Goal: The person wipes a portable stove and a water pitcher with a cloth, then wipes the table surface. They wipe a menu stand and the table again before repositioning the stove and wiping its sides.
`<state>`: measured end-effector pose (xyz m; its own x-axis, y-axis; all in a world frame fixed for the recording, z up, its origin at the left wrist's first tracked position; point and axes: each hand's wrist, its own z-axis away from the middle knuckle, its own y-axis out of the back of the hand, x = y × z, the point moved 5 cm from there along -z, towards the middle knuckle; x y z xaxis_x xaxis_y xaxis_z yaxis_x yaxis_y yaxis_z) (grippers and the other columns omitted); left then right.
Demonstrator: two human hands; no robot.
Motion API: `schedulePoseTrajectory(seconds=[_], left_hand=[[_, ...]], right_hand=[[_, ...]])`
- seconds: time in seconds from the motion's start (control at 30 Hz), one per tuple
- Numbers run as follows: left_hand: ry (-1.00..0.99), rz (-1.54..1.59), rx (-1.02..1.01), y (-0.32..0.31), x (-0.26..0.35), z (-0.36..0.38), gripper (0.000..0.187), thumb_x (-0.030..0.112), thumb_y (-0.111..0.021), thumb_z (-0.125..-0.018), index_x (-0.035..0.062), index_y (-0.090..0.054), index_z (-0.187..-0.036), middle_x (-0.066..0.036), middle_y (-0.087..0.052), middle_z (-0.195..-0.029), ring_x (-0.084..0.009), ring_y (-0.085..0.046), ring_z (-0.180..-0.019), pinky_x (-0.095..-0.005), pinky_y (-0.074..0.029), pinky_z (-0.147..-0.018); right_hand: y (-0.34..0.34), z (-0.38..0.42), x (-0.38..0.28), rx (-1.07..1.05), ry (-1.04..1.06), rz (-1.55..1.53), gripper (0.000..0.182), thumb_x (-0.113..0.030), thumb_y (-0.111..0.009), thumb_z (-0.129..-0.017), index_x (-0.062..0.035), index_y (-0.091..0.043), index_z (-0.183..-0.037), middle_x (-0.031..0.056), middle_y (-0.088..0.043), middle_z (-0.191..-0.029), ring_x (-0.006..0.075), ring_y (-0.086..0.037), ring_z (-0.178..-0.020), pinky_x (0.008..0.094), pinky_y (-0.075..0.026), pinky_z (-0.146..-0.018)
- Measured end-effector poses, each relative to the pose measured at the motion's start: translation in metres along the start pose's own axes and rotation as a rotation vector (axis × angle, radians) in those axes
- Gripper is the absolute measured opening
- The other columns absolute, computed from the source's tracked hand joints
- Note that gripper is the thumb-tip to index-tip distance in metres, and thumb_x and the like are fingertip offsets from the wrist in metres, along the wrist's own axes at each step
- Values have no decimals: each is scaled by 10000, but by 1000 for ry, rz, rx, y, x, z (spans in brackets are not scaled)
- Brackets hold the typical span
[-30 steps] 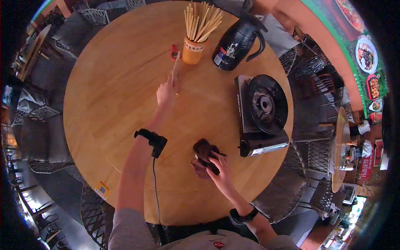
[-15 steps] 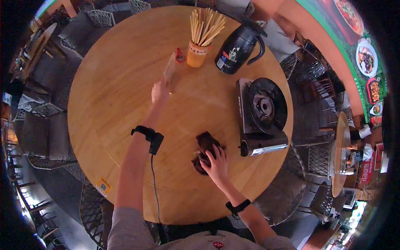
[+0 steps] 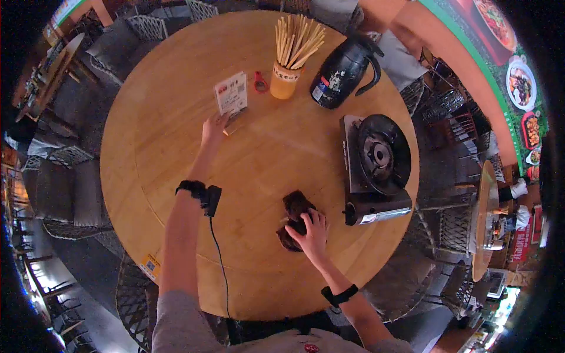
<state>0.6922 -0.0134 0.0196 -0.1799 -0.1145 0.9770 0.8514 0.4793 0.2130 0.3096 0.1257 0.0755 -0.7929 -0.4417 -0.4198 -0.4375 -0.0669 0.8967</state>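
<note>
My left hand (image 3: 214, 128) reaches out over the round wooden table (image 3: 170, 159), its fingers closed at the lower edge of a white card sign (image 3: 232, 94) that stands upright with its printed face toward me. Under my right hand (image 3: 312, 233) lies a crumpled dark brown cloth (image 3: 296, 205); the fingers curl over it and press it on the tabletop. Just right of the sign is a small red object (image 3: 261, 83), and beside that an orange cup (image 3: 283, 82) full of wooden chopsticks (image 3: 298, 41).
A black thermos jug (image 3: 340, 73) stands at the back right. A portable gas stove (image 3: 376, 206) sits at the table's right edge. A cable (image 3: 219, 253) hangs from my left wrist device. Wicker chairs (image 3: 70, 194) surround the table, and a sticker (image 3: 151, 266) marks its front left.
The white sign has turned from nearly edge-on to face me, with my left hand still at it. My right hand stays on the cloth. The whole view has shifted slightly.
</note>
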Motion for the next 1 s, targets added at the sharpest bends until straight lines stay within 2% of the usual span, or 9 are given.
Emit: schedulePoseTrajectory(seconds=[0.07,0.17,0.2,0.3,0.4,0.63,0.77,0.9,1.0], left_hand=[[112,167,-38,-2,16,27,415,379,-489,-855,31,-529,-1079,-53,-593,-904,-108,-569,-746,-279,-454,-534],[248,523,-51,-10,72,95,431,384,-452,-878,58,-486,-1158,-15,-560,-1020,-79,-556,-751,-241,-447,-531],[280,690,-46,-10,80,117,434,383,-440,-885,68,-471,-1181,-8,-548,-1058,-80,-556,-753,-234,-449,-539],[302,491,-104,6,82,176,429,358,-410,-902,71,-433,-1220,-23,-517,-1113,-110,-541,-894,-238,-468,-705],[239,439,-68,9,120,237,424,340,-378,-917,66,-413,-1238,-29,-478,-1174,-133,-470,-1047,-267,-401,-874],[526,858,-143,-5,173,322,416,308,-337,-930,38,-386,-1243,-48,-467,-1186,-149,-407,-1121,-297,-312,-958],[398,751,-224,-9,198,349,461,306,-316,-935,44,-287,-1313,-68,-405,-1261,-157,-357,-1170,-292,-281,-975],[259,754,-300,-8,239,372,561,166,-454,-891,48,-162,-1355,-63,-367,-1295,-149,-302,-1207,-289,-246,-987],[317,901,-383,-9,248,392,603,106,-496,-860,49,-152,-1352,-56,-357,-1300,-146,-315,-1195,-292,-237,-991]], right_hand=[[-8,-4,12,-29,-26,-39,352,-332,-618,-756,-71,-547,-980,150,-504,-1052,335,-459,-983,471,-333,-880],[-14,1,41,-60,-401,-642,334,-305,-599,-793,-40,-534,-986,144,-515,-1039,303,-471,-976,387,-364,-870],[8,4,33,47,-392,-496,300,-277,-551,-841,-36,-527,-1018,72,-531,-1047,210,-486,-934,310,-385,-793],[29,13,34,3,-654,-986,373,-285,-555,-834,-17,-501,-1087,78,-525,-1096,209,-484,-998,324,-391,-835],[48,32,18,-279,-1005,-1867,416,-269,-546,-826,-4,-466,-1136,92,-517,-1127,214,-482,-1043,334,-382,-896],[141,61,-18,-346,-675,-1877,510,-199,-561,-753,-12,-409,-1202,117,-456,-1214,275,-436,-1115,426,-347,-954],[196,70,-41,-247,-291,-1826,558,-282,-507,-793,-55,-338,-1274,133,-379,-1286,317,-368,-1177,466,-289,-989],[231,86,-61,-156,65,-1791,578,-437,-344,-874,-68,-279,-1314,137,-294,-1348,322,-301,-1225,468,-227,-1019],[233,71,-68,-158,23,-2033,586,-460,-324,-883,-76,-266,-1322,135,-302,-1345,309,-317,-1217,454,-241,-1014]])
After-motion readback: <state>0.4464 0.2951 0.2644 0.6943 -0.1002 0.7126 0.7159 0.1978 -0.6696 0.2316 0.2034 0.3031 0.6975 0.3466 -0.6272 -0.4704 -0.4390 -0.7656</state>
